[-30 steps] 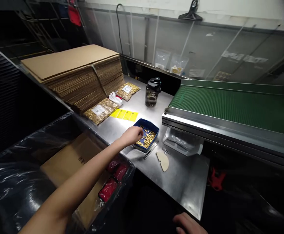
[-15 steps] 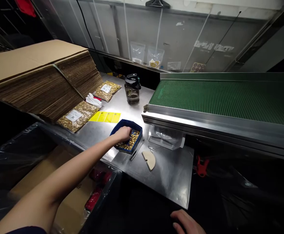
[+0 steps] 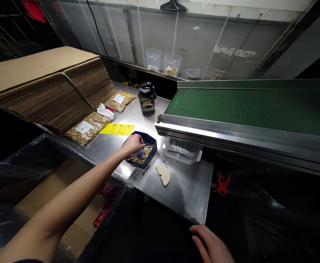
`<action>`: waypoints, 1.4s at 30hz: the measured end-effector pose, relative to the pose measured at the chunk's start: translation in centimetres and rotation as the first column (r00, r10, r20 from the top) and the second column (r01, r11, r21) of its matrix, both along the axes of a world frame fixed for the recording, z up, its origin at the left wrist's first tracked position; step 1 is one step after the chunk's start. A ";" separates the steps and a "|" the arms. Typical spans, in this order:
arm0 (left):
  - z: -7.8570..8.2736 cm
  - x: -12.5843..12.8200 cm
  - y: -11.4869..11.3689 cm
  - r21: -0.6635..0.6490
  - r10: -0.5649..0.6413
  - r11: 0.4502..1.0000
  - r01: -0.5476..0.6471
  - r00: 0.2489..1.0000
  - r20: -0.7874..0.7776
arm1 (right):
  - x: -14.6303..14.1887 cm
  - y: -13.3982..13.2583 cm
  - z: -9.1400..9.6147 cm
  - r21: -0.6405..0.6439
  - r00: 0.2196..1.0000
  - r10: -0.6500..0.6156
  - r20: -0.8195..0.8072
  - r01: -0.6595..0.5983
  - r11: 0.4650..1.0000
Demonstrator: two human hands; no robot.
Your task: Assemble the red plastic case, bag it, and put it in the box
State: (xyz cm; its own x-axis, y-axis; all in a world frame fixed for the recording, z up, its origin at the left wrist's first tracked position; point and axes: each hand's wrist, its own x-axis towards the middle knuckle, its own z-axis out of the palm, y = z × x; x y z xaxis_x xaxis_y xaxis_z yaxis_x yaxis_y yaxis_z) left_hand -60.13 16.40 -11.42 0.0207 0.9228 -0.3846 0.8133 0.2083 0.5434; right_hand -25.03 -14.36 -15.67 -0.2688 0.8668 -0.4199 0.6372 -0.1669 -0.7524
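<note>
My left hand [image 3: 133, 143] is over a blue tray [image 3: 154, 147], its fingers curled together in a closed grip. Whatever it holds is too small or too hidden to name. Small gold-coloured metal pieces [image 3: 139, 157] lie scattered on the tray's floor. My right hand [image 3: 210, 244] hangs low in front of the table's near corner, thumb and fingers apart, holding nothing. A pale half-round piece [image 3: 164, 175] with a small notch lies on the table near the tray. Between them rest a slim black-and-clear tool [image 3: 149, 167] and a small metal item [image 3: 167, 163].
A green conveyor belt [image 3: 220, 106] with a metal side rail borders the right. Stacked cardboard [image 3: 66, 96] stands at left, beside bags of gold pieces [image 3: 86, 128]. A dark water bottle [image 3: 147, 100] and yellow labels [image 3: 117, 129] are behind the tray. A plastic-lined box [image 3: 58, 182] sits below.
My left hand has lifted slightly from the gold pieces and shifted left within the tray. The whole view has moved a little. My right hand stays near the table corner.
</note>
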 end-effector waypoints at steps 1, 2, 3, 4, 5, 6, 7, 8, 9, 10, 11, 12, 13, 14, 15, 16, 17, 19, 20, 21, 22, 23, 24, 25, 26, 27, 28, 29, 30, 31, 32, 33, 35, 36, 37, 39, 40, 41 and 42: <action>1.1 0.4 -1.1 0.002 0.006 1.000 -0.007 0.995 0.097 | -0.2 0.5 0.8 0.007 0.999 -0.025 -0.045 0.025 1.000; 2.1 1.1 -2.7 -0.001 0.004 1.000 -0.004 0.980 0.201 | -0.6 1.1 1.7 0.025 0.993 -0.060 -0.102 0.063 0.998; 2.9 2.1 -4.7 -0.009 -0.008 1.000 0.012 0.952 0.307 | -1.2 1.7 2.6 0.055 0.981 -0.103 -0.165 0.114 0.992; 3.4 3.4 -6.9 -0.018 -0.023 0.999 0.033 0.918 0.396 | -1.8 2.5 3.7 0.094 0.962 -0.143 -0.231 0.168 0.981; 3.8 4.9 -9.3 -0.029 -0.037 0.998 0.058 0.882 0.469 | -2.5 3.2 4.7 0.139 0.940 -0.175 -0.292 0.223 0.965; 4.0 6.6 -11.8 -0.047 -0.029 0.997 0.067 0.823 0.567 | -3.2 4.0 5.8 0.188 0.919 -0.192 -0.343 0.268 0.945; 4.0 8.3 -14.2 -0.128 0.084 0.992 0.020 0.656 0.750 | -3.7 4.8 6.7 0.229 0.901 -0.197 -0.386 0.300 0.926; 3.9 10.0 -16.5 -0.220 0.203 0.975 -0.023 0.491 0.847 | -4.1 5.4 7.6 0.254 0.883 -0.201 -0.424 0.329 0.909; 3.7 11.6 -18.5 -0.291 0.288 0.955 -0.052 0.384 0.877 | -4.3 5.8 8.2 0.263 0.864 -0.208 -0.459 0.356 0.897; 3.5 13.1 -20.1 -0.335 0.345 0.938 -0.085 0.304 0.888 | -4.4 6.1 8.7 0.258 0.844 -0.222 -0.489 0.383 0.887; 3.3 14.4 -21.4 -0.341 0.366 0.930 -0.138 0.261 0.893 | -4.2 6.1 9.1 0.244 0.823 -0.243 -0.513 0.412 0.878; 3.0 15.5 -22.4 -0.316 0.360 0.928 -0.197 0.259 0.896 | -3.9 6.0 9.2 0.225 0.804 -0.268 -0.531 0.438 0.870; 2.8 16.4 -23.1 -0.267 0.335 0.931 -0.250 0.286 0.898 | -3.5 5.7 9.2 0.209 0.789 -0.293 -0.540 0.462 0.862; 2.6 17.1 -23.7 -0.207 0.301 0.934 -0.290 0.330 0.895 | -3.0 5.3 9.2 0.201 0.780 -0.312 -0.542 0.481 0.853; 2.4 17.7 -24.0 -0.153 0.268 0.939 -0.308 0.377 0.886 | -2.5 5.0 9.0 0.202 0.774 -0.325 -0.543 0.496 0.844; 2.2 18.2 -24.3 -0.119 0.244 0.945 -0.306 0.411 0.879 | -1.9 4.6 8.7 0.212 0.773 -0.330 -0.542 0.506 0.836; 2.0 18.6 -24.5 -0.114 0.234 0.950 -0.292 0.420 0.877 | -1.3 4.2 8.4 0.230 0.774 -0.327 -0.542 0.510 0.829; 1.6 19.4 -24.8 -0.179 0.266 0.952 -0.249 0.379 0.886 | -0.1 3.6 7.9 0.275 0.784 -0.302 -0.542 0.506 0.818; 1.4 19.7 -25.0 -0.229 0.296 0.948 -0.222 0.346 0.890 | 0.4 3.3 7.6 0.295 0.791 -0.289 -0.540 0.499 0.815; 1.2 20.1 -25.1 -0.279 0.329 0.940 -0.196 0.316 0.890 | 0.9 3.1 7.4 0.310 0.797 -0.280 -0.536 0.493 0.813; 1.0 20.5 -25.3 -0.319 0.358 0.932 -0.173 0.293 0.887 | 1.4 2.9 7.1 0.318 0.802 -0.276 -0.530 0.489 0.812; 0.8 20.9 -25.4 -0.348 0.379 0.925 -0.154 0.279 0.882 | 1.8 2.7 7.0 0.319 0.804 -0.279 -0.524 0.490 0.812; 0.6 21.2 -25.6 -0.366 0.390 0.920 -0.139 0.273 0.879 | 2.2 2.5 6.8 0.313 0.803 -0.289 -0.521 0.494 0.811; 0.5 21.5 -25.8 -0.375 0.396 0.918 -0.128 0.274 0.876 | 2.5 2.3 6.7 0.303 0.798 -0.299 -0.523 0.502 0.810; 0.4 21.7 -25.9 -0.377 0.396 0.918 -0.121 0.280 0.875 | 2.7 2.1 6.6 0.290 0.789 -0.311 -0.530 0.513 0.808; 0.4 21.9 -26.0 -0.373 0.391 0.920 -0.117 0.290 0.874 | 2.9 1.9 6.5 0.274 0.774 -0.324 -0.544 0.528 0.804; 0.4 22.0 -26.1 -0.365 0.382 0.924 -0.113 0.303 0.873 | 3.0 1.8 6.4 0.251 0.753 -0.342 -0.563 0.550 0.797; 0.4 22.1 -26.2 -0.352 0.368 0.929 -0.109 0.318 0.874 | 3.1 1.6 6.4 0.220 0.724 -0.367 -0.584 0.576 0.787; 0.5 22.2 -26.3 -0.332 0.348 0.937 -0.107 0.336 0.875 | 3.1 1.5 6.3 0.176 0.689 -0.399 -0.604 0.604 0.777; 0.7 22.3 -26.3 -0.305 0.322 0.947 -0.105 0.356 0.877 | 3.1 1.4 6.3 0.115 0.648 -0.439 -0.623 0.631 0.767; 0.8 22.4 -26.3 -0.272 0.290 0.957 -0.103 0.377 0.880 | 3.1 1.4 6.3 0.040 0.600 -0.481 -0.640 0.650 0.758; 1.0 22.5 -26.3 -0.239 0.258 0.966 -0.099 0.396 0.881 | 3.1 1.3 6.3 -0.045 0.549 -0.520 -0.654 0.658 0.751; 1.3 22.6 -26.2 -0.194 0.207 0.978 -0.073 0.422 0.883 | 3.0 1.3 6.3 -0.208 0.458 -0.570 -0.682 0.626 0.752; 1.5 22.6 -26.1 -0.187 0.192 0.981 -0.054 0.426 0.884 | 3.0 1.3 6.4 -0.269 0.424 -0.582 -0.693 0.598 0.756; 1.6 22.5 -26.0 -0.186 0.183 0.982 -0.035 0.426 0.886 | 3.0 1.4 6.4 -0.307 0.405 -0.588 -0.700 0.573 0.760; 1.7 22.4 -25.9 -0.198 0.187 0.980 -0.019 0.424 0.886 | 3.0 1.4 6.6 -0.306 0.420 -0.584 -0.694 0.563 0.768; 1.7 22.3 -25.9 -0.208 0.198 0.978 -0.023 0.426 0.883 | 2.9 1.4 6.8 -0.270 0.452 -0.577 -0.680 0.578 0.770; 1.6 22.1 -25.9 -0.222 0.214 0.974 -0.031 0.426 0.879 | 2.8 1.4 6.9 -0.215 0.493 -0.568 -0.659 0.600 0.771; 1.5 22.0 -25.9 -0.243 0.234 0.969 -0.035 0.422 0.876 | 2.7 1.4 7.1 -0.150 0.539 -0.555 -0.634 0.619 0.771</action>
State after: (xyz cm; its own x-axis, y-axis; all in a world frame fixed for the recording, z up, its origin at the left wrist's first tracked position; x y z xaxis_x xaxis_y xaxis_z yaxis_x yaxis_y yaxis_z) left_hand -38.11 -9.51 -9.93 0.3246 0.8721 -0.3662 -0.1566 0.4314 0.8885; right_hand -22.34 -12.99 -8.62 0.1512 0.9485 -0.2783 -0.1902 -0.2483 -0.9498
